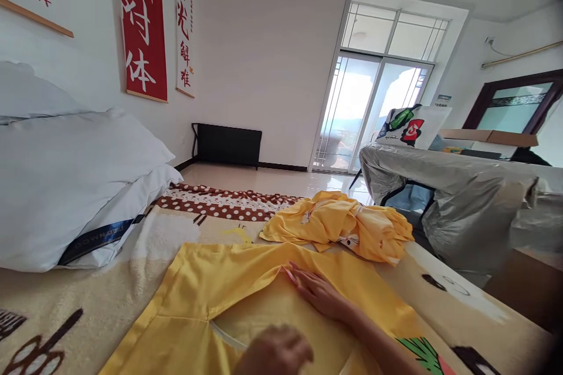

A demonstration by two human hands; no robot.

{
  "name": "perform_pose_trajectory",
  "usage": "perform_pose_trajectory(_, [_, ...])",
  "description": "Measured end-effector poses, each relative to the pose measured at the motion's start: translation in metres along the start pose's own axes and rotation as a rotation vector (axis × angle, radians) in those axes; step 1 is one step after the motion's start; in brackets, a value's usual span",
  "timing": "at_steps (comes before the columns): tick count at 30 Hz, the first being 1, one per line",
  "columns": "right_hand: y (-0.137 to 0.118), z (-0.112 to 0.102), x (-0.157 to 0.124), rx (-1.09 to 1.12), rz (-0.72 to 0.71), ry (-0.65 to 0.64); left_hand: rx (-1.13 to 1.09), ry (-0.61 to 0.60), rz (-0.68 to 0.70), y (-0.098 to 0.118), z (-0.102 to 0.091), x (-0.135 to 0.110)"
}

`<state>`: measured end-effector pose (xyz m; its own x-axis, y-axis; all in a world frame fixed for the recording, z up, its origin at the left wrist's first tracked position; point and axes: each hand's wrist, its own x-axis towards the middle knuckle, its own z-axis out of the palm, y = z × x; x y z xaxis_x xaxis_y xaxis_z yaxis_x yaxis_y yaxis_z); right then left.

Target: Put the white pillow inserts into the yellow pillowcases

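Note:
A yellow cloth cover [189, 281] lies spread on the bed in front of me, with a gap in its upper layer. A thin pale strip [226, 337] edges part of that gap. My right hand [319, 293] rests flat on the cover with its fingers stretched out, the fingertips at the gap's far edge beside a bit of pink. Low in the middle, my left hand [275, 351] is over the cover, smeared by motion; its fingers look bent, but whether they hold anything is unclear. A bunched yellow printed cloth [347, 222] lies just beyond the cover.
White pillows [79, 170] are piled at the left on a patterned beige blanket [145, 234]. A plastic-draped table [461, 181] stands at the right, bearing a printed bag [413, 126] and boxes. A black folded panel [229, 145] leans against the far wall.

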<state>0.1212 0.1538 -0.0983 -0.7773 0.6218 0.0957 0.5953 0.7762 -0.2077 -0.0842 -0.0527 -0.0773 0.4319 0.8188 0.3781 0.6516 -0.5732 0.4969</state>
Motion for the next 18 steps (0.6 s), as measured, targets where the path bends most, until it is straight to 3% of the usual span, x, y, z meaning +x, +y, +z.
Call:
perform_pose_trajectory(2, [0.019, -0.004, -0.038, 0.08, 0.054, -0.117, 0.114, 0.089, -0.279, -0.025, -0.028, 0.0])
perform_pose_trajectory(3, [0.029, -0.006, -0.054, 0.078, 0.124, -0.13, 0.184, 0.075, -0.445, -0.04, -0.039, -0.004])
perform_pose_trajectory(4, [0.037, -0.008, -0.067, 0.064, 0.19, -0.125, 0.287, 0.042, -0.647, -0.056, -0.048, -0.01])
perform_pose_trajectory(5, [0.044, -0.01, -0.077, 0.046, 0.239, -0.116, 0.314, -0.072, -0.765, -0.07, -0.054, -0.017])
perform_pose_trajectory(8, [0.053, -0.015, -0.095, 0.009, 0.33, -0.083, 0.371, -0.167, -0.771, -0.095, -0.057, -0.037])
perform_pose_trajectory(12, [0.059, -0.02, -0.111, -0.021, 0.404, -0.057, 0.478, -0.115, -0.795, -0.094, -0.059, -0.059])
perform_pose_trajectory(15, [0.083, -0.019, -0.144, -0.03, 0.473, -0.002, 0.543, -0.112, -0.918, -0.1, -0.078, -0.091])
perform_pose_trajectory(18, [0.121, -0.015, -0.191, -0.056, 0.564, 0.123, 0.621, -0.076, -1.032, -0.122, -0.107, -0.146])
